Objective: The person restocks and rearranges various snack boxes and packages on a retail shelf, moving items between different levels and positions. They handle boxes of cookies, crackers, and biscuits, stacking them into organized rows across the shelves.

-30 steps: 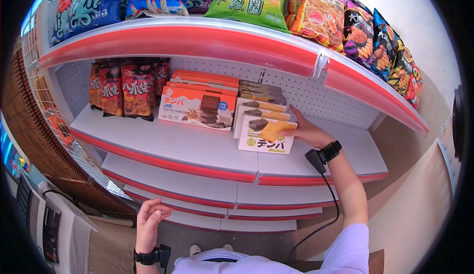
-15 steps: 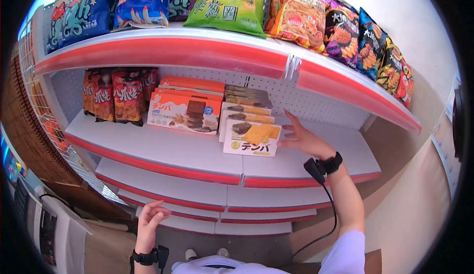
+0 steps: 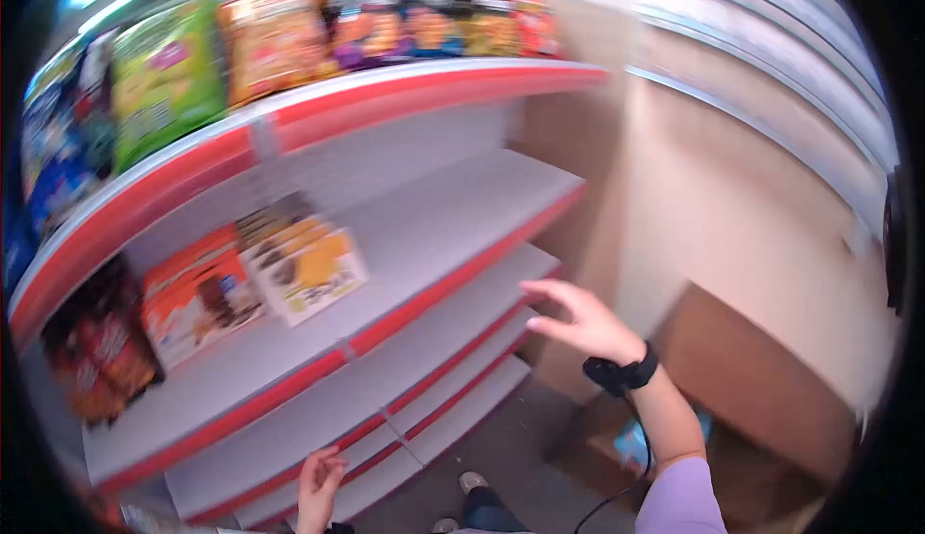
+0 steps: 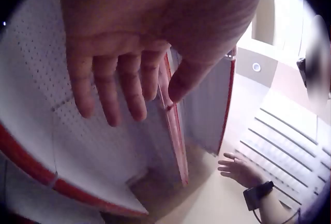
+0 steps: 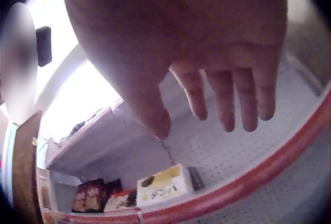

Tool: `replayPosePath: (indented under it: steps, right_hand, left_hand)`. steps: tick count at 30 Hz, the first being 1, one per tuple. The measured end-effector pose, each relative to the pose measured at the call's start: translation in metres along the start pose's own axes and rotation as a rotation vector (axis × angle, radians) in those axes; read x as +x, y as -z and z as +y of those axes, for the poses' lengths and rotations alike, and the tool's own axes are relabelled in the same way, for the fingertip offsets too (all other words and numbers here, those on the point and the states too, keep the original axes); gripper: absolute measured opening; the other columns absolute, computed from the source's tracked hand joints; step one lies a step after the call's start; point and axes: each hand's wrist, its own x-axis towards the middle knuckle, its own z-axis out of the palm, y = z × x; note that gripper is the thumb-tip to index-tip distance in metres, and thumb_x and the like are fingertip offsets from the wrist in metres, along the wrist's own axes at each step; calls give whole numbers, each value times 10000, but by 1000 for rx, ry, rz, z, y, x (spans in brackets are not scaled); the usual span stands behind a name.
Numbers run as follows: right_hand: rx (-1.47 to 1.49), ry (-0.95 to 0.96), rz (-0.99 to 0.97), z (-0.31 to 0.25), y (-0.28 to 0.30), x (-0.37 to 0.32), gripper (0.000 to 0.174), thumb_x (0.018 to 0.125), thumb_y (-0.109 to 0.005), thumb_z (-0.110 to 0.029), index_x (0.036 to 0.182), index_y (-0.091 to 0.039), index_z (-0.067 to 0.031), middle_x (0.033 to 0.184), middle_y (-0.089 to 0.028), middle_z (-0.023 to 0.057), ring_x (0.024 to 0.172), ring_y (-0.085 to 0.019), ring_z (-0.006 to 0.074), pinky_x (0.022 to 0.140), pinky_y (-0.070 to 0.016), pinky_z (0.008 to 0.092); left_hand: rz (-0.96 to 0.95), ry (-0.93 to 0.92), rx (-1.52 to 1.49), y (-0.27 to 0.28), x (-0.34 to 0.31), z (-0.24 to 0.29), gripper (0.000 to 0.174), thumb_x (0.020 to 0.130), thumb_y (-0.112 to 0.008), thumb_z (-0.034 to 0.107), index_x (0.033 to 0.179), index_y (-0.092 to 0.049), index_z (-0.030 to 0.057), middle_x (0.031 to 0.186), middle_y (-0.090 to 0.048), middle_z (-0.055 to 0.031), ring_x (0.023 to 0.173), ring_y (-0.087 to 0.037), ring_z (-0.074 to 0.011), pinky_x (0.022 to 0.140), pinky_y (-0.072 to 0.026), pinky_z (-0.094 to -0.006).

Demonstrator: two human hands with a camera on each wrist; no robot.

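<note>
My right hand (image 3: 583, 327) hangs in the air to the right of the shelves, its fingers loosely extended and holding nothing. Low in front of the lower shelves is my left hand (image 3: 320, 484), relaxed, with nothing in its grasp. White boxes with yellow crackers printed on them (image 3: 313, 269) stand in a row on the second shelf. Beside them, to their left, are orange biscuit boxes (image 3: 198, 293). In the right wrist view the front white box (image 5: 165, 187) shows beyond the fingertips. The left wrist view shows bare fingers (image 4: 106, 87) over the white shelving.
Red-edged shelves (image 3: 462, 211) fill the left and middle. Red snack bags (image 3: 101, 346) stand at the far left. A green bag (image 3: 169, 81) and other chip bags line the top shelf. An open cardboard box (image 3: 742, 380) with a blue package (image 3: 631, 442) sits on the floor at right.
My right hand let go of the front white box and moved away from it, right and down. The head view has swung right, bringing the cardboard box into sight.
</note>
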Motion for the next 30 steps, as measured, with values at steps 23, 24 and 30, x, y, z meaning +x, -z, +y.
replayPosePath:
  steps: [23,24,30]
  right_hand:
    - [-423,-1664,1245,-284,-41,-794,301,862,-635,-198,1139,-627,-81,989,-687,142,934,-662,273,825,-506,360]
    - [-373,-1707,1327,-300,-39,-821,292,864,-632,-188,1136,-629,-81,979,-690,142,923,-668,262,815,-510,353]
    - [-399,-1850,1286,-359,-56,-911,288,869,-618,-187,1139,-626,-87,981,-690,131,897,-671,264,787,-520,350]
  left_hand:
    - [-1696,-371,187,-460,-228,69,285,907,-590,74,1189,-573,37,976,-642,-71,894,-586,-135,799,-470,-257]
    - [-1753,-388,152,-486,-266,74,281,906,-592,68,1184,-574,32,965,-647,-76,886,-593,-137,795,-473,-259]
    - [-2029,-454,46,-565,-428,76,248,905,-588,59,1150,-586,23,948,-660,-93,874,-612,-148,790,-484,-271]
